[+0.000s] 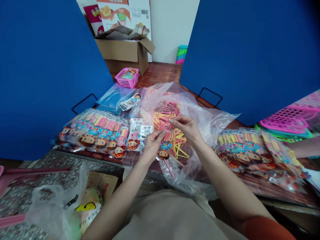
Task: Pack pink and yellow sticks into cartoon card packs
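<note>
My left hand [154,141] is closed, thumb and finger pinching the top edge of a small printed pouch [164,151] with a cartoon face. Just to the right and higher, my right hand [183,125] has its thumb and forefinger pressed together at the pouch's opening, over pink sticks; what they pinch is too small to make out. Beneath both hands, loose pink and yellow sticks [180,145] lie in a large clear plastic bag [197,115] spread open. Flat printed pouches [135,133] lie beside my left hand.
Filled stick pouches [100,131] overlap at left; more filled pouches [246,146] lie at right. A pink basket [127,78] and open cardboard box [122,50] stand behind. Blue panels [50,66] flank the wooden table [160,71]. Pink baskets [287,118] are at far right.
</note>
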A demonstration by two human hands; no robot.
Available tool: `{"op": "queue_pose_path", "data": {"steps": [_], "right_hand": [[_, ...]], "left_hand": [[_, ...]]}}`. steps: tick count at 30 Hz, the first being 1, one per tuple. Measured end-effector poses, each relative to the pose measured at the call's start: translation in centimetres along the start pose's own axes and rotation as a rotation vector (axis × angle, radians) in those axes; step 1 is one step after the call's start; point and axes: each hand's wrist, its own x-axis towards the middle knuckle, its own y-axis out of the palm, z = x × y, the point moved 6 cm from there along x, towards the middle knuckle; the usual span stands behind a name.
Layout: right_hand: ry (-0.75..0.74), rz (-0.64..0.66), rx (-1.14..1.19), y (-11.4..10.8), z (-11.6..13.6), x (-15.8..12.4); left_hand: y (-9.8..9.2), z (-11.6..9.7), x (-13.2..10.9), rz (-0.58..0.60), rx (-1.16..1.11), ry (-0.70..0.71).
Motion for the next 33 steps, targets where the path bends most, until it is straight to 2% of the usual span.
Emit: {"op": "queue_pose_path", "data": {"steps": [5,9,10,12,15,17,21,27,31,33], "right_hand": [[-0.074,-0.015,-0.06,0.3,1.9,0.2],[-0.273,-0.283,-0.075,-1.5,3.7,-0.3],[-0.31,-0.314,-0.109,-1.8,4.0,-0.4],[-0.343,-0.229,-0.221,-1.3,4.2,-0.5],[-0.379,0.106,-0.392,1.2,3.7,-0.9],[-0.407,0.229,-0.46,2.4,3.4,-1.4],[-0.448,0.147,-0.471,2.5,3.6,-1.5],[-0.41,0.342,-0.604,3.8,3.3,-1.9],[-0.39,0.251,-0.585,3.4,3.3,-2.1],[-0.346,0.256,-0.645,3.2,2.9,-2.0]], "left_hand": [[-0.3,0.0,-0.1,-0.001,0.008,0.013],[-1.0,-0.4,0.3,-0.016,0.017,0.036],[-1.2,-0.7,0.4,-0.016,0.019,0.049],[-1.4,-1.5,0.6,-0.01,0.023,0.079],[-1.3,-2.8,0.8,0.005,0.038,0.113],[-1.3,-3.4,0.8,-0.015,0.055,0.134],[-1.2,-3.9,0.6,-0.022,0.063,0.135],[-1.6,-3.7,-0.2,-0.063,0.108,0.146],[-1.1,-3.1,-0.9,-0.015,0.047,0.085],[-1.0,-3.1,-1.0,-0.014,0.058,0.094]]}}
